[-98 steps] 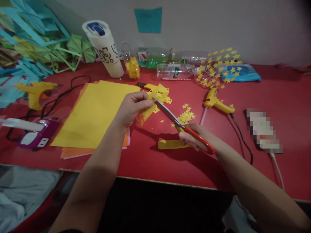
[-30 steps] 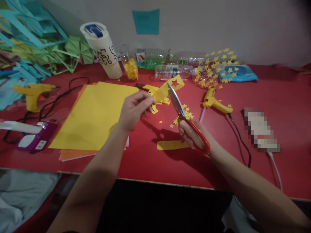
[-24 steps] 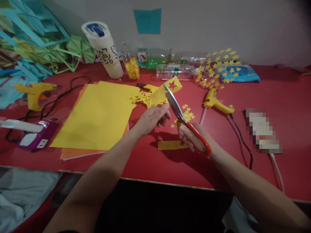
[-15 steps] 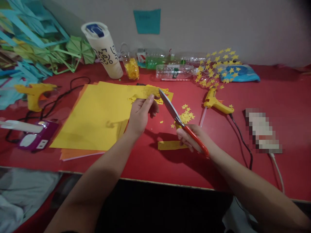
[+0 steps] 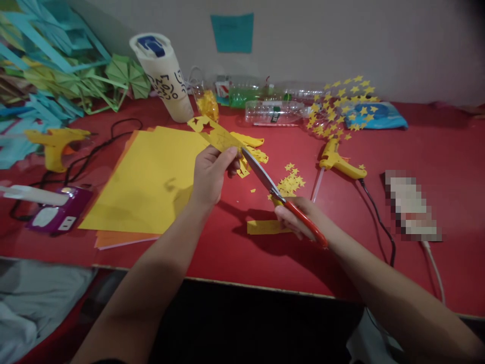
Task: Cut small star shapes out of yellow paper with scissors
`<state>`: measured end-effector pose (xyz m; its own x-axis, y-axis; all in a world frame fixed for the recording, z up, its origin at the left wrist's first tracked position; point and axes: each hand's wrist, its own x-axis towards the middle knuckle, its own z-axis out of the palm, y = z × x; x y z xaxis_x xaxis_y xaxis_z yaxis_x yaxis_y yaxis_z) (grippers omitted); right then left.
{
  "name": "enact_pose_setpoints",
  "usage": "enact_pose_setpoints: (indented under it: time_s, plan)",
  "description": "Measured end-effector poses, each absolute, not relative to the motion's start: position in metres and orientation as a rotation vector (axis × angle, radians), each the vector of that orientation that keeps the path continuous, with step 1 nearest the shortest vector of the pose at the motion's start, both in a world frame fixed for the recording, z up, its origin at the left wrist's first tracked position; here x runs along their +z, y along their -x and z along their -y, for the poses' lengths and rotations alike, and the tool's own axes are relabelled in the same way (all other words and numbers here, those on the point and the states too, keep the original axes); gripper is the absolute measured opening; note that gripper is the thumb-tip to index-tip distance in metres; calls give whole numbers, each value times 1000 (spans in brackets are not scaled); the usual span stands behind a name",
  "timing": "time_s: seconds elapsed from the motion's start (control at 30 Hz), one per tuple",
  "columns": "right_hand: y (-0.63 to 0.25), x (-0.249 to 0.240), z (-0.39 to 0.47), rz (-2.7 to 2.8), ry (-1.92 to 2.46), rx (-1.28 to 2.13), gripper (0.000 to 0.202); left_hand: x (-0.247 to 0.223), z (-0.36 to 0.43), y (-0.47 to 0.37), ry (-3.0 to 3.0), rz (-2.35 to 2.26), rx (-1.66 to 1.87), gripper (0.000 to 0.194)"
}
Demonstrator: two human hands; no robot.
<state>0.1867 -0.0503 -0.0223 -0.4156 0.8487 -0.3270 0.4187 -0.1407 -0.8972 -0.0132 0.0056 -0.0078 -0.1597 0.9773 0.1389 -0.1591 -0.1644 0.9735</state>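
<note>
My left hand pinches a yellow paper strip with star-shaped cut-outs at its far end and a star outline drawn on it. My right hand is closed round the red handles of a pair of scissors. The blade tips meet the strip's right end, by my left thumb. Below and beyond the blades lie a pile of small yellow paper stars and some yellow offcuts. Another yellow strip rests on the red table under my right hand.
Yellow sheets lie over orange ones at left. A yellow glue gun with its cord is at right, another glue gun at left. A tumbler, plastic bottles and a star-covered piece stand along the wall.
My left hand has shifted slightly left and turned the strip, so its cut-out end now points up and left. The scissor tips have moved slightly left and down to the strip.
</note>
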Motion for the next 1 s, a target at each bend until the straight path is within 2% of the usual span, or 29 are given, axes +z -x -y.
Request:
enact_pose_setpoints:
  time_s: [0.33, 0.87, 1.0]
  plan:
    - [-188, -18, 50, 1768, 1436, 1599, 42, -10, -8, 16, -1122, -1011, 1516, 13]
    - [-190, -14, 50, 1831, 1348, 1598, 57, -8, -8, 18, -1135, -966, 1456, 11]
    - [-189, -14, 49, 1835, 1357, 1586, 56, -10, -8, 18, -1133, -975, 1439, 12]
